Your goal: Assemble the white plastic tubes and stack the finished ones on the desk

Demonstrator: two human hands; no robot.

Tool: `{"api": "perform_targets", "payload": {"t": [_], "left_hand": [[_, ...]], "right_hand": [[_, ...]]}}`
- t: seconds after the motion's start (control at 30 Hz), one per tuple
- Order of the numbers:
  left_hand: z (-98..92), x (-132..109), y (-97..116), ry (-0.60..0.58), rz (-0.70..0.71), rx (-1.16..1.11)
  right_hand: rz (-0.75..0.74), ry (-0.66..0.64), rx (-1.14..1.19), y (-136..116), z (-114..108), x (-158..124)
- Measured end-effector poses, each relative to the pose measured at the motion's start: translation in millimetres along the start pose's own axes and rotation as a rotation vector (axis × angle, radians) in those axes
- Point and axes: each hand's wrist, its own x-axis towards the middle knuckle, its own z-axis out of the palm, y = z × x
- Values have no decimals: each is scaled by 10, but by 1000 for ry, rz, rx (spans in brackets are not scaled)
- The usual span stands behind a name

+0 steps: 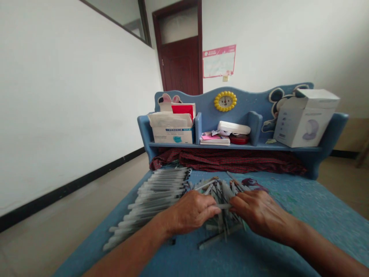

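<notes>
Between my two hands a translucent pen (223,206) is held level, one end in each hand. My left hand (193,211) is closed on its left end, and my right hand (257,209) pinches the right end. Under and behind them lies a loose, jumbled pile of pens and slim parts (215,188). Left of the pile, many similar frosted pens (155,194) lie side by side in a long row, their dark tips toward the right. My left forearm covers part of that row.
The blue table (311,204) has a back shelf (184,145) with a mask box (173,132), papers (215,140), a red round tin (239,139) and a white carton (307,121). A checked cloth (227,161) is bunched under the shelf. A yellow clock (225,101) hangs above.
</notes>
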Motion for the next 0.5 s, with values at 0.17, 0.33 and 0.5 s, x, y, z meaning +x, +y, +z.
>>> {"api": "perform_targets", "payload": {"t": [0.17, 0.33, 0.5], "left_hand": [[-149, -41, 195, -78, 130, 51], [-147, 61, 288, -98, 232, 70], [-78, 149, 286, -90, 249, -10]], "right_hand": [[-9, -92, 160, -30, -183, -143], [3, -221, 202, 32, -406, -279], [-18, -126, 200, 176, -282, -440]]}}
